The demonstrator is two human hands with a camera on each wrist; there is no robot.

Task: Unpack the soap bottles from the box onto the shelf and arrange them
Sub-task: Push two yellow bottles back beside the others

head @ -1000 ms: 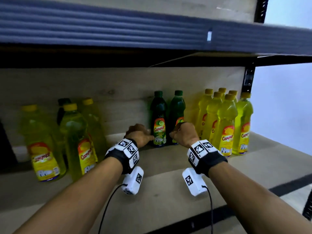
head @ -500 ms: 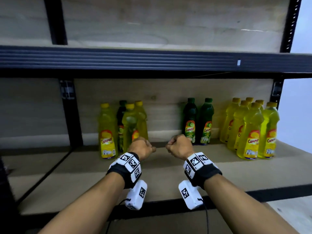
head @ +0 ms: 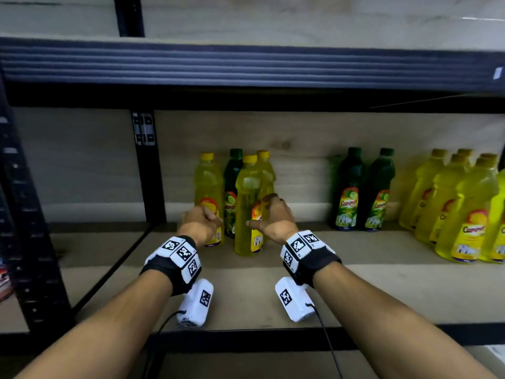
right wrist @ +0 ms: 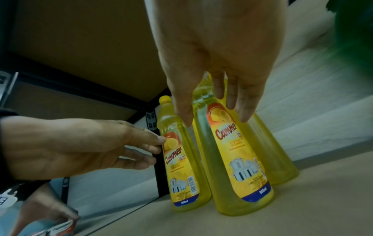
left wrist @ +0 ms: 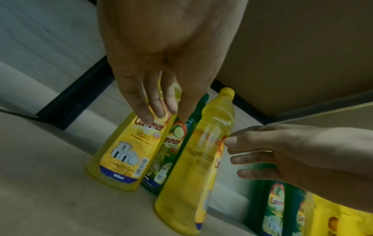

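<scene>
Several soap bottles stand in a cluster on the wooden shelf (head: 382, 285). A front yellow bottle (head: 247, 212) stands nearest me, with a left yellow bottle (head: 207, 187), a green bottle (head: 232, 184) and another yellow bottle (head: 266, 173) behind it. My left hand (head: 211, 218) reaches in with straight fingers (left wrist: 157, 110), and their tips touch the left yellow bottle (right wrist: 181, 167). My right hand (head: 259, 212) is spread beside the front yellow bottle (right wrist: 236, 159), thumb on one side and fingers (right wrist: 242, 108) on the other, without gripping it.
Two green bottles (head: 363, 192) stand at the back to the right. A group of yellow bottles (head: 459, 209) fills the far right. A black upright post (head: 149, 170) stands just left of the cluster. The dark beam of the upper shelf (head: 246, 67) runs overhead.
Both hands were curled fists near the two green bottles. They moved left to the mixed cluster and uncurled their fingers there. The view shifted left with them.
</scene>
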